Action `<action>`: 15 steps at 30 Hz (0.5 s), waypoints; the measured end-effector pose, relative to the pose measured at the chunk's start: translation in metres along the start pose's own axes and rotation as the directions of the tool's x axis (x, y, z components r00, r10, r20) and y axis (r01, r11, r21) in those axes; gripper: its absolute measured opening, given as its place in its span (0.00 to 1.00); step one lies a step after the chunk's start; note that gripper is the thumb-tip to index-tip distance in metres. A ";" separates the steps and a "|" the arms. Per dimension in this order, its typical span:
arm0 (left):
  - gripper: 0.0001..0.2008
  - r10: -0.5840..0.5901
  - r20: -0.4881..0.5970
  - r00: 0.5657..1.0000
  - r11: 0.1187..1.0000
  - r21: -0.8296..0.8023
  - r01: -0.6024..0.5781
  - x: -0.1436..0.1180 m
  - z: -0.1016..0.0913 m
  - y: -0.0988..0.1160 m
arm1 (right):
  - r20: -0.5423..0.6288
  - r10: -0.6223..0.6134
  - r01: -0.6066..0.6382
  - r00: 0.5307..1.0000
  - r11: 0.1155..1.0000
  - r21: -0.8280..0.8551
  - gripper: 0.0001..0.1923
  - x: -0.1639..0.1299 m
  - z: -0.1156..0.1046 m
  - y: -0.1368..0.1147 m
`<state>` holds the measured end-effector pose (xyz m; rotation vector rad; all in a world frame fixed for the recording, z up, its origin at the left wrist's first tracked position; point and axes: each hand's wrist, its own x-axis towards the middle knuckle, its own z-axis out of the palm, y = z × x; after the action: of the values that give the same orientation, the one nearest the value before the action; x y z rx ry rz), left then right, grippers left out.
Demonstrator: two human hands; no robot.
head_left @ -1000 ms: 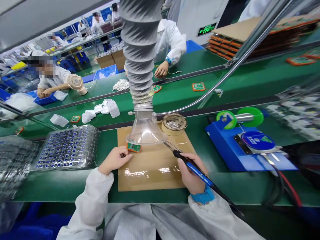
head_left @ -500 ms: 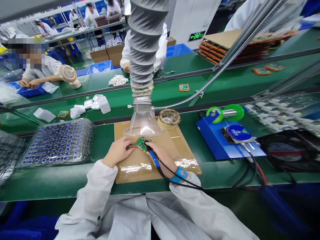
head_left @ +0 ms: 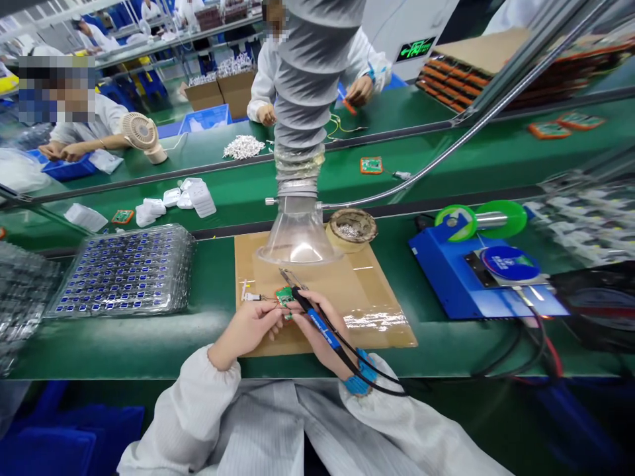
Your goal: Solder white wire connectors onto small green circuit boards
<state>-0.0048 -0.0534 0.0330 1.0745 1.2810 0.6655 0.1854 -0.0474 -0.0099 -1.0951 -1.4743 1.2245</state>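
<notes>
On the bench (head_left: 149,344), over the mat (head_left: 367,297), the left hand (head_left: 253,325) pinches the board (head_left: 284,297); the right hand (head_left: 310,324) grips the iron (head_left: 317,319). The tip, seemingly near the fingers (head_left: 274,316), could burn them if the board slips.

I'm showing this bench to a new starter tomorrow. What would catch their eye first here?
Probably the grey ribbed hose dropping from the top centre into a clear funnel over the brown mat. Just below it, the left hand and right hand meet at a small green board, the right holding a blue-handled iron. A bright blue station with green spools sits to the right, and a tray of blue parts to the left.
</notes>
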 end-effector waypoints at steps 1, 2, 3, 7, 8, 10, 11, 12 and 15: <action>0.28 0.000 0.045 0.999 1.000 -0.027 0.001 0.000 0.003 0.000 | -0.009 -0.003 0.003 1.000 1.000 0.021 0.19 0.000 0.003 -0.002; 0.30 0.002 0.086 0.996 0.998 -0.057 0.003 -0.001 0.004 0.001 | -0.024 -0.007 0.008 1.000 0.999 0.036 0.18 0.000 0.005 -0.003; 0.31 0.005 0.119 0.993 0.996 -0.085 0.005 -0.002 0.005 0.002 | -0.041 -0.013 0.015 0.999 0.999 0.045 0.18 0.000 0.006 -0.004; 0.32 -0.006 0.199 0.980 0.991 -0.127 0.032 -0.005 0.004 0.003 | -0.067 -0.047 0.049 0.997 0.998 0.036 0.14 0.002 0.005 -0.006; 0.32 -0.008 0.199 0.980 0.991 -0.126 0.034 -0.006 0.004 0.003 | -0.063 -0.051 0.053 0.997 0.998 0.035 0.13 0.002 0.004 -0.006; 0.32 -0.009 0.170 0.985 0.991 -0.129 0.031 -0.005 0.003 0.001 | -0.060 -0.057 0.061 0.997 0.997 0.052 0.14 0.003 0.003 -0.008; 0.31 -0.006 0.145 0.989 0.990 -0.137 0.026 -0.004 0.004 0.001 | -0.059 -0.061 0.065 0.996 0.996 0.065 0.15 0.003 0.003 -0.009; 0.31 -0.002 0.120 0.993 0.988 -0.152 0.021 -0.004 0.004 0.000 | -0.055 -0.067 0.071 0.996 0.995 0.073 0.16 0.003 0.004 -0.009; 0.30 0.007 0.070 0.998 0.980 -0.201 0.007 -0.004 0.005 0.000 | -0.041 -0.096 0.098 0.995 0.993 0.070 0.20 0.001 0.006 -0.007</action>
<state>-0.0007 -0.0581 0.0341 0.9238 1.1272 0.7348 0.1791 -0.0484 -0.0035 -0.9821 -1.4269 1.1738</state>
